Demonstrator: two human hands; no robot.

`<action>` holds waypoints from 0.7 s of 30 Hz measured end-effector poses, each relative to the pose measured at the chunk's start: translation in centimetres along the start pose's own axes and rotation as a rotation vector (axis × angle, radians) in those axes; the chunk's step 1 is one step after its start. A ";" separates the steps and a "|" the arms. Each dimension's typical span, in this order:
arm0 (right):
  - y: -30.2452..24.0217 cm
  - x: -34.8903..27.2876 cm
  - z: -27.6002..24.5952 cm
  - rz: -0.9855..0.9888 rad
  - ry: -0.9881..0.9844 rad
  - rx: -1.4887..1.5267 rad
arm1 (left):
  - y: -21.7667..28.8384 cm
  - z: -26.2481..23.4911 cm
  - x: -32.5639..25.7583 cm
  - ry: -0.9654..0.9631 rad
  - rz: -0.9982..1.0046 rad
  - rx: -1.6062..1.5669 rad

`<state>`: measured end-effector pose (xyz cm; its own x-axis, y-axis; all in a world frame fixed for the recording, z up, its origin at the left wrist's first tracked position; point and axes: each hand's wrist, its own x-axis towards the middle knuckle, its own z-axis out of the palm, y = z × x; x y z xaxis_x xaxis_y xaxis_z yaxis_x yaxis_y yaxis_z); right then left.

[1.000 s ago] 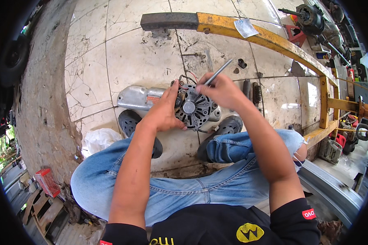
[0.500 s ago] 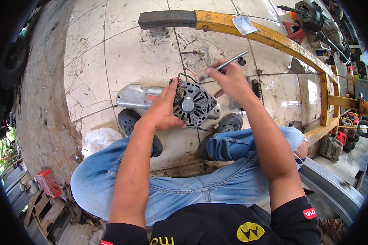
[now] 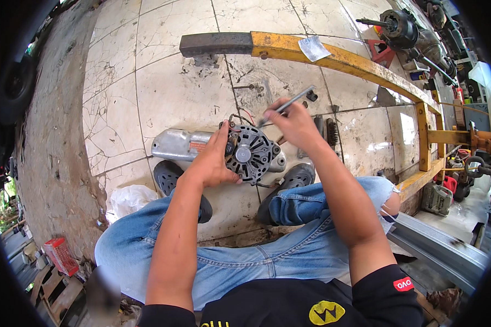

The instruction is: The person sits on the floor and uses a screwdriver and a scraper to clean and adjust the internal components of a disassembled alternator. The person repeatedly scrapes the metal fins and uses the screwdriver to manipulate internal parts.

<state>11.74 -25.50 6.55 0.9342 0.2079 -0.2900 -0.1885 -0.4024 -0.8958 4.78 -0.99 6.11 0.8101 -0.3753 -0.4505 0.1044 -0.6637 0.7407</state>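
Note:
A round grey alternator (image 3: 261, 154) with a slotted end face stands on the tiles between my feet. My left hand (image 3: 208, 159) grips its left side, fingers at the upper rim and thumb at the lower rim. In my right hand (image 3: 293, 121) is a slim grey rod-like tool (image 3: 302, 96), pinched between thumb and fingers and slanting down to the left. Its dark lower tip is by the alternator's upper right rim; whether they touch I cannot tell. Wires (image 3: 249, 116) stick out behind the rim. A long silver metal casing (image 3: 169, 145) lies left of the alternator, partly behind my left hand.
A yellow steel frame (image 3: 360, 64) with a dark end arm spans the far side, a silver sheet (image 3: 313, 49) lying on it. A dark spring-like part (image 3: 331, 132) lies on the right. My shoes (image 3: 168, 177) flank the alternator, with a white plastic bag (image 3: 132, 201) at left.
The whole view has shifted a little. My right hand and its tool remain at the alternator's upper right rim, with the tool's tip slightly lower. My left hand keeps its hold.

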 end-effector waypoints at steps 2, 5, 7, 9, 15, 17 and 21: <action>-0.6 0.0 -0.4 0.091 0.013 0.045 | -0.3 -0.1 -0.1 0.001 -0.010 -0.015; -1.6 -0.8 0.2 0.109 -0.207 0.110 | -0.6 0.1 0.1 -0.002 -0.010 -0.027; -0.7 -0.9 0.3 0.073 -0.140 0.013 | -0.4 0.0 -0.1 0.005 -0.011 -0.021; -0.1 -0.9 0.0 0.062 -0.063 -0.027 | 0.1 0.3 -0.1 0.031 -0.007 -0.021; -1.3 -1.7 0.8 0.134 -0.149 0.066 | -0.6 0.4 -0.2 0.024 -0.007 -0.014; -0.7 -1.7 0.7 0.125 -0.087 0.040 | -0.6 0.5 -0.1 0.024 -0.007 -0.015; -0.2 -0.9 -2.0 0.155 0.155 0.195 | -0.5 0.4 0.1 0.015 -0.007 -0.014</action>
<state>11.57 -27.38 7.68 0.9219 0.0127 -0.3873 -0.3735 -0.2370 -0.8968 4.60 -0.99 5.50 0.8181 -0.3606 -0.4480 0.1179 -0.6572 0.7444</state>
